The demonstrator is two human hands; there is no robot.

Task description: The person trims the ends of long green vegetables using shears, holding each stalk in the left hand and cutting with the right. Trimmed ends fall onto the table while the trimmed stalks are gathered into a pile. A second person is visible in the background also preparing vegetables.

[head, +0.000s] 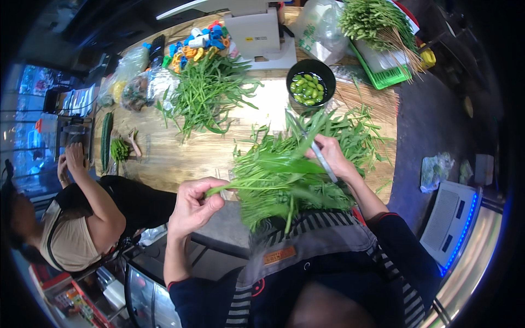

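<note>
My left hand (192,207) grips the stem ends of a few leafy green shoots (262,182), which look like water spinach. Their leaves reach to the right, partly blurred, over a large pile of similar greens (254,205) at the table's near edge. In my right hand (335,155) is a long narrow metal tool (323,162), slanting across the greens; whether it is a knife or something else I cannot tell. Beyond it stands a black bowl (291,74) of small green fruits in liquid. Another heap of leafy greens (201,92) lies farther left on the wooden table (172,164).
A cucumber (106,135) and a bundle of green stalks (119,149) lie at the left. Colourful plastic clips (188,52), filled bags (133,92) and a grey machine (254,37) line the back. A green basket (383,74) sits back right. Another person (82,229) works at left.
</note>
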